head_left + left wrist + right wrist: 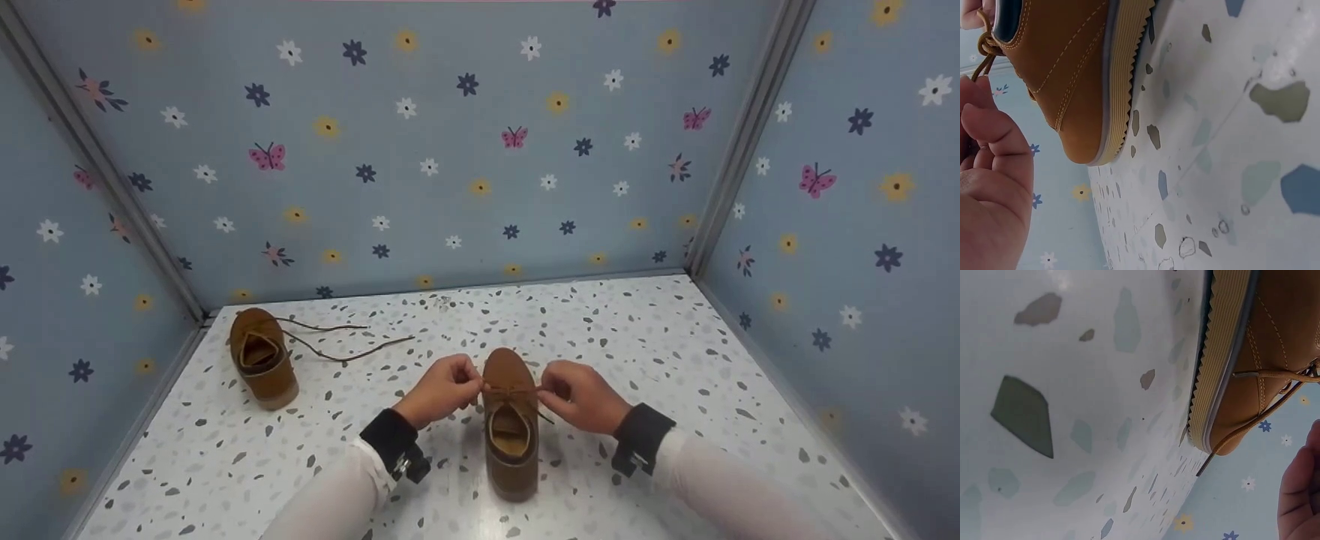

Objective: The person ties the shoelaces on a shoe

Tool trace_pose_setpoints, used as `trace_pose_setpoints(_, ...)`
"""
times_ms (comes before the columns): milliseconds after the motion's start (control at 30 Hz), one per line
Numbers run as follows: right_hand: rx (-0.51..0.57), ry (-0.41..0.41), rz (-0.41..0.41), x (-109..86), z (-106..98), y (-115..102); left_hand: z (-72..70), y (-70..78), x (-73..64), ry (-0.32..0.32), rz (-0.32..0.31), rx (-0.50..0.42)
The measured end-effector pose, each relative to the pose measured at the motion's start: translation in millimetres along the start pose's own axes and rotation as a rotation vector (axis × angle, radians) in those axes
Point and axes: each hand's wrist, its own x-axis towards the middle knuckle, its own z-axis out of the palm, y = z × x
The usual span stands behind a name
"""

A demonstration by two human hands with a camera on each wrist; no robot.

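Note:
A brown lace-up shoe (511,469) stands on the speckled tabletop, toe pointing away from me. Its brown lace is knotted over the tongue; the knot (988,46) shows at the edge of the left wrist view. On the shoe's left side my left hand (444,391) pinches a loop of lace between thumb and fingers. Opposite it, my right hand (586,399) pinches lace too, drawn out sideways from the knot. Loose lace ends (1252,422) hang down the shoe's side in the right wrist view, where most of the right hand is out of frame.
A second brown shoe (275,388) stands at the back left, its untied laces (352,357) trailing right over the white speckled tabletop (615,322). Blue panels (450,210) patterned with flowers and butterflies close off the back and both sides.

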Motion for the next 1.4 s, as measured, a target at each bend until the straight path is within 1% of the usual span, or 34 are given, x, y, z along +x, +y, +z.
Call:
trace_pose_setpoints(133,-0.001,0.001,0.030,-0.6,-1,1,-2.3,-0.3,0.1,-0.004,0.032,0.000)
trace_pose_setpoints(267,-0.026,0.013,0.043,-1.0,-2,4,-5.9,-1.3,1.2,-0.008,0.052,0.046)
trace_pose_setpoints(400,-0.055,0.016,0.049,-0.6,-5,5,-10.3,-2.1,2.9,-0.011,0.053,0.079)
trace_pose_setpoints(533,-0.076,0.013,0.055,0.2,-8,6,-13.9,-2.5,2.8,-0.025,0.044,0.072)
trace_pose_setpoints(633,-0.098,0.004,0.049,1.6,-11,6,-16.8,-1.1,2.4,-0.048,0.045,0.080)
trace_pose_setpoints(767,-0.164,-0.020,0.016,4.8,-15,4,-22.7,4.2,0.7,-0.075,0.059,0.146)
trace_pose_setpoints(900,-0.262,-0.040,-0.048,7.2,-19,2,-25.9,11.3,-2.3,-0.101,0.072,0.252)
trace_pose_setpoints(1033,-0.338,-0.039,-0.108,6.9,-21,2,-26.5,16.4,-5.9,-0.132,0.084,0.350)
trace_pose_setpoints(1133,-0.344,-0.035,-0.124,4.5,-20,4,-27.1,16.6,-7.9,-0.141,0.089,0.398)
trace_pose_setpoints(1200,-0.333,-0.028,-0.124,2.7,-20,6,-28.0,14.9,-8.8,-0.136,0.099,0.424)
trace_pose_setpoints(1300,-0.309,-0.028,-0.102,0.0,-19,10,-30.1,11.5,-10.4,-0.125,0.106,0.444)
trace_pose_setpoints(1400,-0.289,-0.042,-0.064,-2.2,-19,12,-32.0,8.3,-11.7,-0.128,0.112,0.453)
